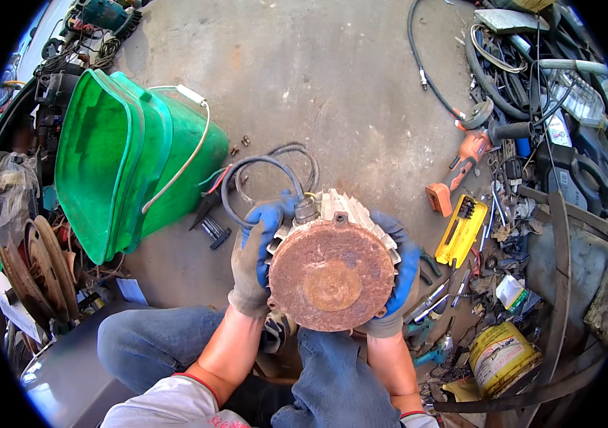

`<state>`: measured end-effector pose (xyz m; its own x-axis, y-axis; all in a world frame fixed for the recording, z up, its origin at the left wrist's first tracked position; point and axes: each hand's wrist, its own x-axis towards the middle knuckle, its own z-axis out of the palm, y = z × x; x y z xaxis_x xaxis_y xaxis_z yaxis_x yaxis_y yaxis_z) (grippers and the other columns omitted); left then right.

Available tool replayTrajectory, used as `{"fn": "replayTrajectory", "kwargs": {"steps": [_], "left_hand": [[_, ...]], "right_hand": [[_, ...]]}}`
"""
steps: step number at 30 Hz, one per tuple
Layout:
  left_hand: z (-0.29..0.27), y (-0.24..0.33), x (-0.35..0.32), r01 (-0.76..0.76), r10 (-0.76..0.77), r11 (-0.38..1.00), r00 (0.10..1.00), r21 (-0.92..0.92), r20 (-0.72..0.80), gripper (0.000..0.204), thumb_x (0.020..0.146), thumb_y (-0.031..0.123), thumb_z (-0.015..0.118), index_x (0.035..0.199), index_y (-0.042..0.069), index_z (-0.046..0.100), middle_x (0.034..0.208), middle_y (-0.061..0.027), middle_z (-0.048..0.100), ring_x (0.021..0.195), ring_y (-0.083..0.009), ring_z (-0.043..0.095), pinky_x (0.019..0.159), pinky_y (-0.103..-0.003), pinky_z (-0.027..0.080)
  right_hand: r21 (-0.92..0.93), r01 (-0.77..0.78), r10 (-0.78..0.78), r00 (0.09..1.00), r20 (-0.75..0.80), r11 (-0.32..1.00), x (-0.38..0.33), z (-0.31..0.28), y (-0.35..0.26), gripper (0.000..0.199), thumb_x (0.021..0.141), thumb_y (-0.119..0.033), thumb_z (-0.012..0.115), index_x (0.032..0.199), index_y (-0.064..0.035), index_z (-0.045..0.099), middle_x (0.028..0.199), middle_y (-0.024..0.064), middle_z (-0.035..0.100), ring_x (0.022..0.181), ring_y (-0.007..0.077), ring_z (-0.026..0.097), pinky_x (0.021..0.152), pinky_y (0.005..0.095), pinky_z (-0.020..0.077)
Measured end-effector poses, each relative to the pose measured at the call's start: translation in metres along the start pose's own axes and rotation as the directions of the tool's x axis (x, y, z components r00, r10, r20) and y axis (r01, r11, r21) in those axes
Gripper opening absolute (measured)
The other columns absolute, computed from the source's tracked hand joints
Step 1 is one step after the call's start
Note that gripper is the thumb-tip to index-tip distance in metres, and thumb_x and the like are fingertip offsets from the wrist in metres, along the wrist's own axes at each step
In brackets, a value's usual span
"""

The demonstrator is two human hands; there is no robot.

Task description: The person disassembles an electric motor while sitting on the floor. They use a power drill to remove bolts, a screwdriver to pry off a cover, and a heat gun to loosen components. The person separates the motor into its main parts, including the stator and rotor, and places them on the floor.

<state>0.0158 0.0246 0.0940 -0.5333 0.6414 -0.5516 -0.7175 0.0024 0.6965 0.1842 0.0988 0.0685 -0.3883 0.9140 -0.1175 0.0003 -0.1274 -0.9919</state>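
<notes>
Hands [257, 260], two, grip one motor [332, 271].

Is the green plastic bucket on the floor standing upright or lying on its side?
On its side. The green bucket lies on the concrete floor, its open mouth facing left and its wire handle hanging loose.

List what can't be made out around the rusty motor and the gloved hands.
- Head view: the electric motor's body is hidden behind its own rusty end cover.
- Right hand: its palm side is hidden behind the motor.
- Black cable: its end is lost behind the left hand.
- Yellow can: label too small.
</notes>
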Motion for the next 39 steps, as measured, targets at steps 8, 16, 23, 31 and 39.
{"fn": "replayTrajectory", "kwargs": {"steps": [8, 16, 23, 31, 39], "left_hand": [[-0.016, -0.017, 0.029, -0.075, 0.066, 0.985, 0.996, 0.155, 0.058, 0.032, 0.100, 0.028, 0.055, 0.115, 0.002, 0.061, 0.112, -0.0114, 0.066, 0.101, -0.0178, 0.063, 0.087, -0.031, 0.051], [-0.005, 0.003, 0.002, -0.058, 0.065, 0.979, 0.997, 0.195, -0.032, 0.030, 0.101, 0.027, 0.053, 0.114, 0.001, 0.062, 0.112, -0.0094, 0.066, 0.105, -0.0184, 0.062, 0.096, -0.036, 0.048], [-0.011, -0.008, 0.033, 0.068, -0.069, 0.992, 0.998, -0.106, -0.010, 0.030, 0.101, 0.028, 0.054, 0.116, 0.003, 0.062, 0.107, -0.0063, 0.066, 0.095, -0.0159, 0.063, 0.086, -0.033, 0.050], [-0.032, -0.017, 0.022, -0.024, 0.029, 0.984, 0.999, 0.178, -0.024, 0.039, 0.103, 0.033, 0.047, 0.121, 0.001, 0.058, 0.116, -0.0103, 0.065, 0.101, -0.0193, 0.064, 0.088, -0.035, 0.052], [-0.059, -0.020, 0.015, -0.129, 0.128, 0.826, 0.991, 0.548, 0.040, 0.046, 0.102, 0.039, 0.048, 0.123, 0.001, 0.060, 0.116, -0.0128, 0.066, 0.103, -0.0222, 0.065, 0.092, -0.036, 0.052]], "right_hand": [[0.097, -0.091, 0.092, 0.996, 0.000, 0.991, 0.015, 0.006, 0.023, 0.044, 0.099, -0.028, 0.053, 0.130, 0.0028, 0.052, 0.127, 0.0138, 0.058, 0.112, 0.0203, 0.059, 0.098, 0.0356, 0.0486], [0.156, -0.099, 0.107, 0.993, -0.046, 0.983, 0.000, 0.010, -0.005, 0.042, 0.096, -0.022, 0.053, 0.128, 0.0050, 0.053, 0.126, 0.0152, 0.058, 0.115, 0.0237, 0.057, 0.102, 0.0363, 0.0438], [-0.095, -0.003, 0.005, 1.000, 0.018, 0.995, 0.026, 0.011, 0.022, 0.046, 0.096, -0.027, 0.059, 0.130, 0.0042, 0.052, 0.126, 0.0149, 0.059, 0.115, 0.0215, 0.058, 0.101, 0.0349, 0.0460], [0.076, -0.061, 0.060, 0.998, 0.009, 0.995, 0.013, 0.010, 0.021, 0.038, 0.100, -0.022, 0.045, 0.124, 0.0049, 0.058, 0.129, 0.0188, 0.058, 0.123, 0.0292, 0.055, 0.108, 0.0393, 0.0395], [-0.026, -0.070, 0.070, 0.998, 0.008, 0.997, -0.011, 0.011, 0.035, 0.043, 0.103, -0.030, 0.039, 0.125, 0.0003, 0.061, 0.133, 0.0195, 0.056, 0.127, 0.0308, 0.051, 0.110, 0.0382, 0.0363]]}}
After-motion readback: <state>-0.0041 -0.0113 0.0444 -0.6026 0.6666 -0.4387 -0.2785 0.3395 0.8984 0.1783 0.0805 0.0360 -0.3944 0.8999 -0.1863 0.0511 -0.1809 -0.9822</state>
